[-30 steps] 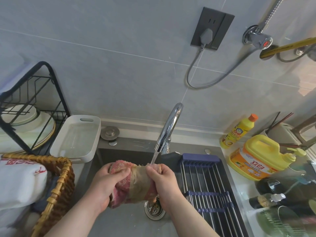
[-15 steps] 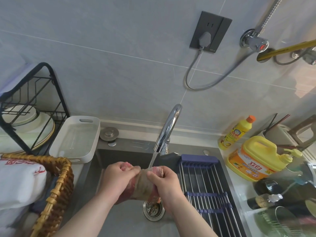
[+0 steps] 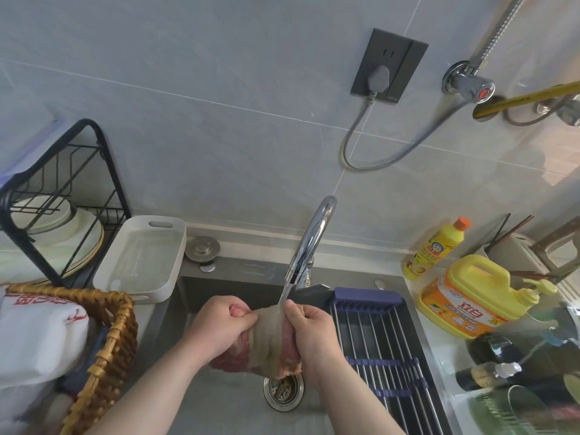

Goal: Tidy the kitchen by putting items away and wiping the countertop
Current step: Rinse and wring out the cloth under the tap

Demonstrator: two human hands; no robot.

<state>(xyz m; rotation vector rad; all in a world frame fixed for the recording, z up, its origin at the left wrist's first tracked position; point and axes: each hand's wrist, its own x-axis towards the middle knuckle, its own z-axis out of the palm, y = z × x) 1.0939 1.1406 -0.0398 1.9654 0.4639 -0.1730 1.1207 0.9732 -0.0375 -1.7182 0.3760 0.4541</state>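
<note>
Began with containers. Noted sink with a round strainer in its floor, small bits caught in it. Found cloth, pink and beige, held up inside the sink just above the strainer, its top edge under a thin stream from the tap. Recorded left hand clenched round the cloth's left end and right hand clenched round its right end, cloth bunched between them. Logged a barred mat lying across the sink's right part.

Left of sink: found white tray with slot handles; cannot tell whether anything is in it. Just in front, noted wicker basket holding a white bundle with red writing, too cut off to read. Behind, noted black wire rack holding pale dishes.

Right of sink, on the surface: noted yellow bottle with orange cap, label with a cartoon figure and a lemon, print too small to read. Just in front, logged yellow jug with pump top and orange-and-white label; read large red characters as 立白, finer print illegible. Nearer still, noted dark bottles, labels unreadable.

On wall: noted dark socket with grey plug inserted.
</note>
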